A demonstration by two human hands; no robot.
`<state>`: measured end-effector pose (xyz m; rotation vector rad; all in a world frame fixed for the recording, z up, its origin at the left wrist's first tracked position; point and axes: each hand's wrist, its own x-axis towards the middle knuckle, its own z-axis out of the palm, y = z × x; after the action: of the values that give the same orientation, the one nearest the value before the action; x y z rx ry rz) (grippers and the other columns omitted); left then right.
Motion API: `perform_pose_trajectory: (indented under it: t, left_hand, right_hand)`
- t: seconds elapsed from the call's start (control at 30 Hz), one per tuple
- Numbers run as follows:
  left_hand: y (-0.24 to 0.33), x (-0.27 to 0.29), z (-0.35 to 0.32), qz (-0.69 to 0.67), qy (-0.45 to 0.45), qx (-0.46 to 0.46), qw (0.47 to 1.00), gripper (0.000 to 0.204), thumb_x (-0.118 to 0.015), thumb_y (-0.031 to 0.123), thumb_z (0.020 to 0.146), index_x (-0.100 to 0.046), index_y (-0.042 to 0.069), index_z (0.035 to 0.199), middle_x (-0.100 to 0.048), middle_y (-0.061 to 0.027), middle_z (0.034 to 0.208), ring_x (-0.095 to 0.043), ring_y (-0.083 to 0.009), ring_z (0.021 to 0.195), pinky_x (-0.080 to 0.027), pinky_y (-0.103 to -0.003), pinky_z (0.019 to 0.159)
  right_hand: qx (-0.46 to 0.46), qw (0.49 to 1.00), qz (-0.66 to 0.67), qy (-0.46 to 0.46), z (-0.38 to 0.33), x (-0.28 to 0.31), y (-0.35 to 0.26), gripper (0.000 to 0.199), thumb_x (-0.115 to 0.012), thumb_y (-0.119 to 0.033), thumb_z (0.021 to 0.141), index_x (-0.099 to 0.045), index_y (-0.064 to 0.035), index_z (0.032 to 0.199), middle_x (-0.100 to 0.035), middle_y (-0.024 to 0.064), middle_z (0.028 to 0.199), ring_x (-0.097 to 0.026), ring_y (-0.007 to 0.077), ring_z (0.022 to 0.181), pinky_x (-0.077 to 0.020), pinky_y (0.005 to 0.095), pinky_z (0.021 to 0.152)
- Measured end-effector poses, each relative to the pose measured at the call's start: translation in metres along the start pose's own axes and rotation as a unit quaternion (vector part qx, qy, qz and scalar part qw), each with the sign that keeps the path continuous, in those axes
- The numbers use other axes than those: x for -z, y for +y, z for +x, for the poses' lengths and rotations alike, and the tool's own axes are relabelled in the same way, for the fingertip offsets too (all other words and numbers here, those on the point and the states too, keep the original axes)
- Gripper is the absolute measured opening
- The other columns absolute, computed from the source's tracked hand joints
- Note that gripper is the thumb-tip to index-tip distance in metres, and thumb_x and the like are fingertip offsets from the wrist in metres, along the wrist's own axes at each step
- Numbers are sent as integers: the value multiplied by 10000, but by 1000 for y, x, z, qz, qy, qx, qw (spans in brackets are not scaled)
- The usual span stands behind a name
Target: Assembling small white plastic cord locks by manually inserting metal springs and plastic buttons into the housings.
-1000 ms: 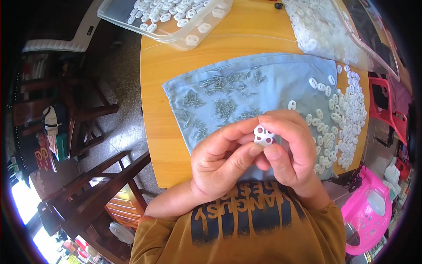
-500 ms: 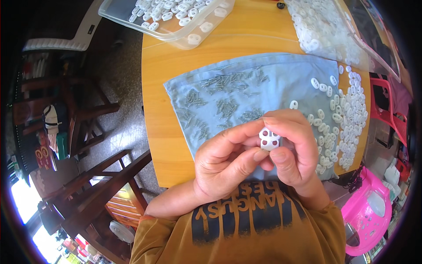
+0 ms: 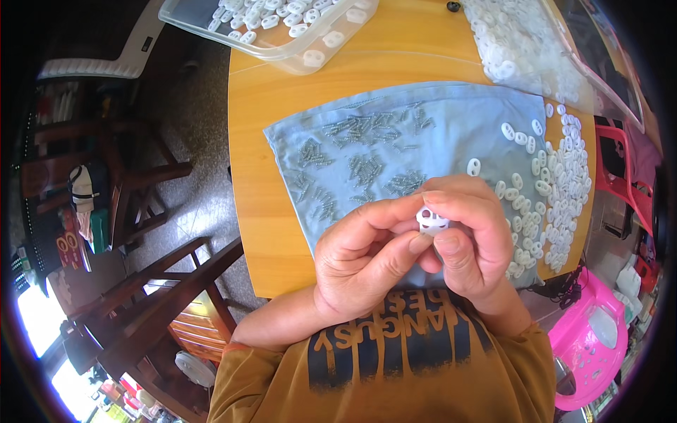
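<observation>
Both hands meet over the near edge of the blue cloth [image 3: 458, 113], with a small white two-hole plastic cord lock [image 3: 432, 221] between their fingertips. My left hand [image 3: 370, 250] pinches it from the left, thumb below and fingers above. My right hand [image 3: 474, 233] curls round its other side, with the thumb close under it. The two parts of the cord lock sit close together, and their holes only partly line up. Fingers hide its back. Beyond my hands, several heaps of small metal springs [image 3: 365, 169] lie on the cloth. Loose white cord lock pieces [image 3: 518, 204] lie on its right side.
More white pieces [image 3: 568, 176] cover the table's right edge. A clear plastic box [image 3: 310, 60] of white cord locks stands at the back left. At the back right lies a clear bag [image 3: 504, 49] full of them. A pink plastic stool [image 3: 592, 338] stands at the right.
The two parts of the cord lock have come closer together between my fingers, and the lower holes now show only in part. My hands have hardly moved.
</observation>
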<state>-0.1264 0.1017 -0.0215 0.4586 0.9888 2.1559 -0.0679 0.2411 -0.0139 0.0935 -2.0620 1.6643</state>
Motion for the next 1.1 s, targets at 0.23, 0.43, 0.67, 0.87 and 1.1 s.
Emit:
perform_pose_trajectory:
  t: [0.23, 0.43, 0.67, 0.87, 1.1]
  left_hand:
    - [-3, 0, -1, 7, 0, -5, 1000, 335, -500, -67, 883, -476, -26, 1215, -614, -125, 958, -606, -143, 768, -513, -260, 696]
    - [-6, 2, 1, 44, -4, -33, 998, 310, -502, -58, 887, -487, -25, 1195, -616, -107, 919, -603, -129, 759, -505, -243, 687]
    - [-5, 0, 3, 47, 15, -22, 999, 290, -494, -51, 894, -490, -27, 1183, -615, -100, 916, -597, -124, 773, -499, -244, 707]
    - [-2, -1, 3, 11, 10, -12, 1000, 305, -491, -56, 892, -485, -28, 1196, -612, -107, 964, -589, -119, 788, -496, -245, 724]
    - [-5, 0, 4, 28, 12, -21, 999, 292, -488, -36, 901, -488, -27, 1194, -612, -105, 964, -586, -114, 780, -495, -239, 717]
  right_hand:
    - [52, 998, -23, 13, 0, -1, 7, 218, -552, -76, 885, -555, 23, 1080, -571, 126, 911, -518, 101, 592, -432, 214, 501]
    - [17, 999, 8, 45, -3, -9, 3, 187, -538, -34, 885, -558, 18, 1063, -566, 119, 900, -474, 65, 514, -396, 199, 456]
    - [15, 999, 4, 47, -2, -9, 6, 181, -529, -17, 882, -559, 25, 1056, -569, 127, 906, -475, 67, 517, -394, 200, 455]
    - [40, 998, -11, 44, 0, -7, 6, 209, -539, -49, 884, -556, 32, 1076, -571, 125, 900, -480, 69, 520, -399, 204, 458]
    - [44, 998, -32, 42, 2, -4, 6, 195, -548, -35, 875, -568, 41, 1054, -580, 129, 887, -495, 72, 515, -408, 204, 457]
